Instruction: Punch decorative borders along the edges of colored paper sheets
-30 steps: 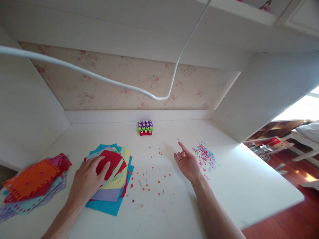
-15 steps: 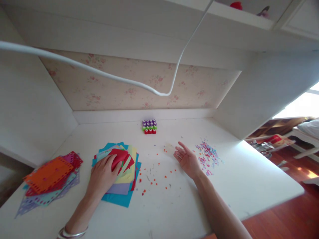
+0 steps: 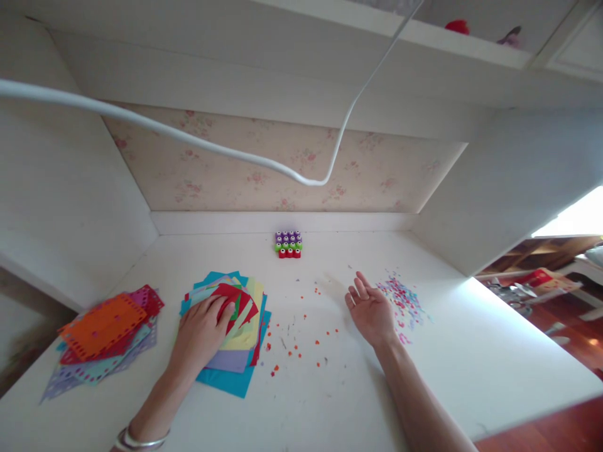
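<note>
My left hand [image 3: 205,323] rests on the left part of a stack of coloured paper [image 3: 227,380], its fingers curled over a red sheet of paper [image 3: 247,306] on top. Green and pale strips show beside the thumb. Part of the red sheet is hidden beneath the fingers. Palm up, with fingers loosely apart, my right hand [image 3: 372,311] holds nothing. It is just left of a pile of tiny pink, red and blue paper pieces [image 3: 402,298].
Punched sheets in orange, red and purple [image 3: 103,326] lie at the far left. Small craft punches [image 3: 288,245] in purple, green and red stand in rows near the back wall. Orange bits [image 3: 296,347] are scattered mid-table. A white cable [image 3: 235,154] hangs across the view.
My right hand has moved a little right and turned its palm further up. The red sheet under my left hand lies lower, showing more green beside it. The view has shifted slightly.
</note>
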Tool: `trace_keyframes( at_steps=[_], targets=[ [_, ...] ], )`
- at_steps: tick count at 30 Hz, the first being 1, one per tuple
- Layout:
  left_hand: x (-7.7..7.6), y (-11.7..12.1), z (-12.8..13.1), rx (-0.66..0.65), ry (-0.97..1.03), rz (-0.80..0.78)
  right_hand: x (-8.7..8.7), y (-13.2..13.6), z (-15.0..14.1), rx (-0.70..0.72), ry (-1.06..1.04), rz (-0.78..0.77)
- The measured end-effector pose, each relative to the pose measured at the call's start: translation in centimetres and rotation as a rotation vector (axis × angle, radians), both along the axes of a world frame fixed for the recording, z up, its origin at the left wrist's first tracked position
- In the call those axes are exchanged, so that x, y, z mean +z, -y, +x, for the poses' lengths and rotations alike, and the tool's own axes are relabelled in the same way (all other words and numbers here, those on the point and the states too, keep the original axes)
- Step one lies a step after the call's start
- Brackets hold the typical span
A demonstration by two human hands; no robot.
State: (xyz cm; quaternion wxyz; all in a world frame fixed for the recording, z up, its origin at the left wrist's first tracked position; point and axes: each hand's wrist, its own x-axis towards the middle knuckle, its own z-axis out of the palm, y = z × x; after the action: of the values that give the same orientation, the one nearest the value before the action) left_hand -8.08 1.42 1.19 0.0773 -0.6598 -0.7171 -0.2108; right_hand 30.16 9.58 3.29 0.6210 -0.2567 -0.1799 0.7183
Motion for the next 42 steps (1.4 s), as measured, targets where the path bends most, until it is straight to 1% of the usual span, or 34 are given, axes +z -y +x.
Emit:
trace_keyframes(
  at_steps=[4, 8, 11, 14, 17, 20, 22, 24, 26, 29, 31, 34, 36, 39, 42],
  targets=[
    [-0.1, 0.0, -0.1, 0.001, -0.021, -0.011, 0.1, 0.0, -0.1, 0.060, 0.021, -0.027],
    [0.1, 0.0, -0.1, -0.001, -0.041, 0.023, -0.2, -0.2, -0.5, -0.007, 0.093, -0.039],
    [0.7, 0.2, 0.1, 0.008, -0.052, 0.091, 0.0, -0.2, -0.7, -0.032, 0.122, -0.064],
    [1.6, 0.5, 0.6, -0.007, -0.047, 0.177, 0.5, 0.0, -0.6, 0.014, 0.098, -0.039],
    [2.6, 0.8, 1.5, -0.062, -0.025, 0.267, 0.6, 0.1, -0.7, 0.071, 0.124, -0.020],
    [3.4, 1.4, 3.2, -0.163, 0.024, 0.339, 0.2, 0.3, -1.4, 0.084, 0.308, -0.003],
    [3.8, 2.1, 4.8, -0.270, 0.056, 0.356, 0.0, 0.3, -2.3, 0.078, 0.482, 0.057],
    [4.0, 2.8, 6.5, -0.401, 0.070, 0.306, 0.2, 0.1, -3.5, 0.089, 0.657, 0.165],
    [4.1, 3.4, 8.0, -0.507, 0.061, 0.240, 0.4, -0.7, -5.0, 0.122, 0.876, 0.308],
    [3.9, 3.8, 9.5, -0.603, 0.041, 0.133, 0.4, -3.1, -7.4, 0.151, 1.285, 0.470],
    [3.6, 3.9, 9.9, -0.627, 0.039, 0.068, 0.0, -5.4, -9.0, 0.129, 1.408, 0.491],
    [3.2, 3.9, 9.8, -0.633, 0.042, -0.027, -0.6, -8.9, -10.7, 0.068, 1.513, 0.526],
    [3.0, 3.9, 9.6, -0.642, 0.036, -0.080, -0.9, -10.7, -11.3, 0.047, 1.573, 0.566],
    [2.9, 4.1, 9.4, -0.665, 0.028, -0.108, -1.0, -12.1, -11.7, 0.061, 1.638, 0.617],
    [2.9, 4.1, 9.4, -0.630, 0.053, -0.092, -1.2, -12.0, -11.7, 0.073, 1.680, 0.627]
  ],
)
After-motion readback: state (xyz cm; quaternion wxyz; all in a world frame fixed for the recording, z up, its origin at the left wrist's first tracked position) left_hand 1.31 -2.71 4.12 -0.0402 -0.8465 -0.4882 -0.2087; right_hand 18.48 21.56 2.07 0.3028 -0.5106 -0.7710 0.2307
